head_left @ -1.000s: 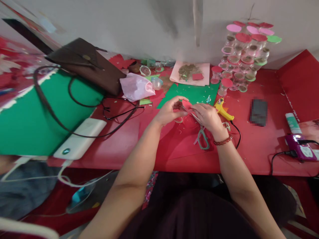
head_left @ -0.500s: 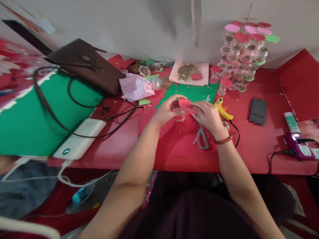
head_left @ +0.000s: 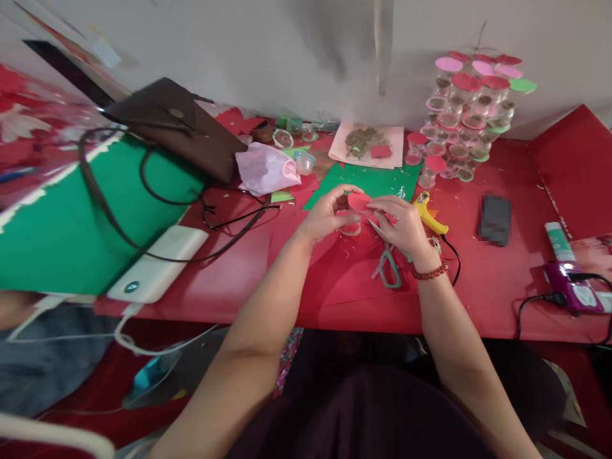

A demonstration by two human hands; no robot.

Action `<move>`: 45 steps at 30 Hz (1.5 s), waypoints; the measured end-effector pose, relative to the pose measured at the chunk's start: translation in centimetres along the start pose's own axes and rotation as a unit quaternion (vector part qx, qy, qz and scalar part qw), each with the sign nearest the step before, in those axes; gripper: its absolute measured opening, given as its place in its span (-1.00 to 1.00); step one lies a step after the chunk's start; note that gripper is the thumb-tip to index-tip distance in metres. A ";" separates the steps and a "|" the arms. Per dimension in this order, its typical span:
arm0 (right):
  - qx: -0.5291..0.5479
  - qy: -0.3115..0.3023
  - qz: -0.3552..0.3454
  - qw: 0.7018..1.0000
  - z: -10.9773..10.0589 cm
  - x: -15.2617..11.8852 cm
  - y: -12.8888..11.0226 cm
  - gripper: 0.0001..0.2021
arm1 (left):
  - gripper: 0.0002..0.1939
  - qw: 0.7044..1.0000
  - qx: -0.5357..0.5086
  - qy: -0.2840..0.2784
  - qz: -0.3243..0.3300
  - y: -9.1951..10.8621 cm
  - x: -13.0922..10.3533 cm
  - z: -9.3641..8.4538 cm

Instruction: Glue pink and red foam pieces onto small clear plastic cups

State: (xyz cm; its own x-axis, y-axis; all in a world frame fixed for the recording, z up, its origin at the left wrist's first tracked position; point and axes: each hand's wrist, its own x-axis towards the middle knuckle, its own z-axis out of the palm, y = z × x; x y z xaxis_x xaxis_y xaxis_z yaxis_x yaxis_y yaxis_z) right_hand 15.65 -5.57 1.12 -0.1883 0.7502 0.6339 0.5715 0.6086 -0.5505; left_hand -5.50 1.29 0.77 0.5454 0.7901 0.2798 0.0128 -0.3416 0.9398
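Between my hands is a red paper disc (head_left: 359,203), seemingly on a clear cup that is mostly hidden. My left hand (head_left: 326,215) curves around its left side, fingers above and thumb below. My right hand (head_left: 401,223) pinches the disc's right edge; a beaded bracelet circles that wrist. Beneath them, scissors (head_left: 389,268) with grey-green handles rest on red paper (head_left: 335,274), blades pointing up-left. Another round piece (head_left: 352,229) lies just under my left hand. A yellow glue gun (head_left: 431,217) lies right of my right hand.
Stacked clear cups with coloured discs (head_left: 463,121) stand at the back right. Green paper (head_left: 356,182), a pink sheet (head_left: 339,143) and a plastic bag (head_left: 268,169) lie behind my hands. Left are a brown bag (head_left: 191,134) and white power bank (head_left: 160,264); right, a dark blurred item (head_left: 495,220) and purple socket (head_left: 571,287).
The whole view has shifted slightly, so things sit a little lower and further right. My hands keep nearly the same hold on the disc.
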 end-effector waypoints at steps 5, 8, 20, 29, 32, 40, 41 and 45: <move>0.019 0.026 0.006 0.999 0.0 0.3 0.1 -0.75 | -0.30 1.000 0.012 0.006 0.014 0.1 0.0 0.3; 0.002 0.031 0.024 0.999 0.3 0.4 0.2 -0.77 | -0.30 1.000 0.020 0.010 0.014 0.0 0.1 0.6; -0.012 0.068 0.042 0.997 1.7 0.2 0.6 -0.87 | -0.35 0.998 0.039 0.018 0.037 -0.9 0.4 0.6; -0.017 0.122 0.151 0.981 1.7 0.6 -0.5 -0.89 | -0.35 0.997 0.014 0.071 0.039 -1.9 0.9 1.1; -0.055 0.113 0.232 0.965 0.4 1.6 -0.4 -0.84 | -0.40 0.988 0.004 0.154 0.028 -2.8 1.2 0.7; -0.127 -0.054 0.358 0.923 -1.1 10.1 4.8 -0.67 | -0.34 0.892 0.276 0.332 0.134 -5.0 1.6 -1.0; -0.126 -0.044 0.379 0.916 -0.7 11.2 5.9 -0.65 | -0.32 0.880 0.311 0.326 0.150 -5.0 1.4 -0.9; -0.154 -0.018 0.454 0.878 1.3 14.7 10.1 -0.73 | -0.36 0.843 0.400 0.308 0.183 -4.8 1.0 -0.2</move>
State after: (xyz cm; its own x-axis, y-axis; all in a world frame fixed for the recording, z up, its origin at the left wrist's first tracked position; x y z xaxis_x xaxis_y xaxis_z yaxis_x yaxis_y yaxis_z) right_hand 17.64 11.96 4.14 0.4339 0.9009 -0.0103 0.6874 -0.3384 -0.6427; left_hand -5.17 3.77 -3.41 0.0995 0.5878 0.8029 0.6344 -0.6591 0.4039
